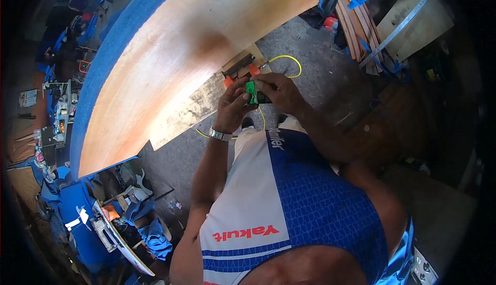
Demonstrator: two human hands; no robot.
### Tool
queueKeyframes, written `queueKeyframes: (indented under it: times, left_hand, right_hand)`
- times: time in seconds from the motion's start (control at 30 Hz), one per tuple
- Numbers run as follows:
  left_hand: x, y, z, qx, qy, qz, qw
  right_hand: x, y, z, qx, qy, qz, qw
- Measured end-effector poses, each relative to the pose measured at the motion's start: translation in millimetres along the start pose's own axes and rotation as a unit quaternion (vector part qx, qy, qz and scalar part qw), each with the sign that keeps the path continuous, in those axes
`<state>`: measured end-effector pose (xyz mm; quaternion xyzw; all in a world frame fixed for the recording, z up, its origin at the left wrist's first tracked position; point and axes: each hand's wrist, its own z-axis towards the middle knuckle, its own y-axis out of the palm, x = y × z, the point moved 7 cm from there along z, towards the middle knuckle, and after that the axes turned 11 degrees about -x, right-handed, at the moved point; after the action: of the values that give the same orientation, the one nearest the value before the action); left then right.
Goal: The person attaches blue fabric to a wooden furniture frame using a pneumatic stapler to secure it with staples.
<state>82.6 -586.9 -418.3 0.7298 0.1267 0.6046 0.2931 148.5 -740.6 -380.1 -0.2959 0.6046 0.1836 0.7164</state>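
In front of my chest, both hands meet at a small green and dark packet [251, 93]. My left hand [233, 104], with a metal watch on the wrist, pinches its green end. The fingers of my right hand [283, 93] are closed about its darker end. What is inside the packet I cannot make out. Just beyond my hands lies a black and orange air tool [239, 66], partly hidden by them, on a plywood board [178, 122]. A yellow hose [297, 64] runs from the tool.
A large curved wooden panel [170, 52] edged in blue material rises ahead and to the left. Wooden strips [356, 26] and a metal straightedge [405, 21] lean at the upper right. Blue cloth [155, 238] and clutter lie at the lower left, on and around the concrete floor [173, 163].
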Motion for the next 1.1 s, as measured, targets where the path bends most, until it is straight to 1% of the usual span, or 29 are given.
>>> queueKeyframes:
  times: [0.03,0.13,0.23,0.33,0.43,0.53,0.63,0.67,0.7,0.73,0.77,0.8,0.83,0.87,0.93,0.97,1.03,1.1]
  left_hand:
    - [0,2,-1,0.004,-0.002,-0.002,1.000]
    - [6,8,-2,0.014,-0.005,-0.009,1.000]
    - [3,8,-3,0.010,-0.003,-0.024,1.000]
    - [-1,8,-2,0.001,-0.003,-0.045,0.999]
    - [-1,13,-3,0.008,-0.016,-0.026,1.000]
    - [3,21,-3,-0.012,-0.026,0.014,1.000]
    - [-6,11,-4,0.008,-0.067,0.072,0.995]
    - [-15,-2,-4,-0.013,-0.058,0.045,0.997]
    - [-10,2,-6,0.010,-0.058,0.087,0.994]
    - [-3,5,-6,0.012,-0.064,0.104,0.992]
    - [-10,-5,-6,0.014,-0.072,0.098,0.992]
    - [-22,-13,-3,0.014,-0.057,0.047,0.997]
    - [-23,-9,-3,0.023,-0.060,0.060,0.996]
    - [-26,-9,-5,0.012,-0.050,0.027,0.998]
    - [-28,-9,-7,0.028,-0.056,0.035,0.997]
    - [-29,-7,-8,0.044,-0.070,0.034,0.996]
    - [-32,-6,-9,0.049,-0.069,0.057,0.995]
    - [-33,-8,-7,0.054,-0.073,0.077,0.993]
  right_hand:
    - [0,-1,-2,0.008,-0.017,-0.044,0.999]
    - [7,11,-5,-0.080,0.022,0.115,0.990]
    - [3,10,-11,-0.107,0.009,0.154,0.982]
    - [2,10,-12,-0.139,0.011,0.175,0.975]
    - [4,7,-11,-0.132,0.028,0.154,0.979]
    - [13,4,-9,-0.100,0.018,0.053,0.993]
    - [34,5,-9,-0.072,0.000,0.007,0.997]
    - [39,3,-9,-0.070,0.037,-0.014,0.997]
    - [39,2,-13,-0.068,0.064,-0.037,0.995]
    - [46,4,-13,-0.050,0.040,-0.022,0.998]
    - [19,0,-14,-0.058,0.038,-0.007,0.998]
    - [9,-1,-20,-0.016,-0.016,-0.170,0.985]
    - [1,-1,-25,-0.021,-0.040,-0.195,0.980]
    - [-1,2,-28,-0.020,-0.068,-0.226,0.971]
    - [-17,4,-33,-0.018,-0.137,-0.305,0.942]
    - [-25,5,-34,-0.026,-0.140,-0.317,0.938]
    - [-36,6,-39,-0.041,-0.136,-0.341,0.929]
    - [-22,9,-39,-0.041,-0.118,-0.385,0.915]
